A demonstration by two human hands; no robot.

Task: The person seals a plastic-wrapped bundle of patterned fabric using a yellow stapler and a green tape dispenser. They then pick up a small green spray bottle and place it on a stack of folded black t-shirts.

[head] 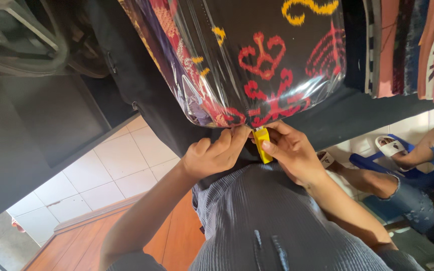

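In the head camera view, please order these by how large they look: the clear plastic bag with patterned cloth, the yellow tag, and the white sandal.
1. Clear plastic bag with patterned cloth, by far the largest.
2. White sandal.
3. Yellow tag.
The last two look almost alike, and the sandal lies farther from the camera, so their order is unsure.

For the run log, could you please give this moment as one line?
left hand: pinches bag edge | right hand: holds yellow tag at bag edge | bag: clear, patterned cloth inside | nearby: second person seated
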